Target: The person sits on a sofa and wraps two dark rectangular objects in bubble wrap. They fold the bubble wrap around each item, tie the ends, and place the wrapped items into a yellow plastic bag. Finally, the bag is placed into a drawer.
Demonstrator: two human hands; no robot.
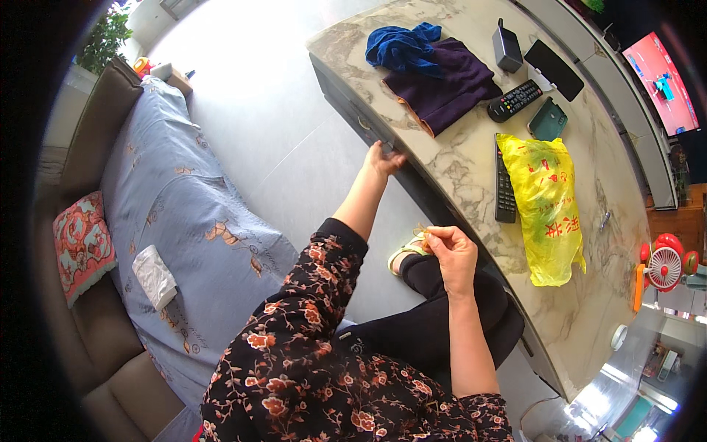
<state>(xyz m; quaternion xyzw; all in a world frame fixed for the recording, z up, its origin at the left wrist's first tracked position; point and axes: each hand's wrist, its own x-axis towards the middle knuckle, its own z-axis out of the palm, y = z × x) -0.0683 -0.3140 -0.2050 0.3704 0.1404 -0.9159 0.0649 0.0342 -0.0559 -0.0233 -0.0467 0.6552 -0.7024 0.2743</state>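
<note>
My left hand (384, 160) is stretched out at the side of the marble-topped table (469, 171), by a drawer front with a handle; its fingers look spread, slightly blurred, and whether they touch the drawer cannot be told. My right hand (452, 257) is raised over my lap, thumb and fingertips pinching a thin yellowish loop of cord or band (422, 231). On the table beyond the left hand lie a dark purple folded cloth (447, 83) and a crumpled blue cloth (400, 47). A yellow plastic bag (544, 204) lies to the right of the right hand.
Remote controls (515, 100), a green phone case (547, 119), a dark tablet or phone on a stand (554, 69) and a small grey box-shaped device (507, 47) lie on the table. A sofa with a blue cover (188, 193) is at left, bearing a tissue pack (154, 278). A red fan (664, 267) stands at right.
</note>
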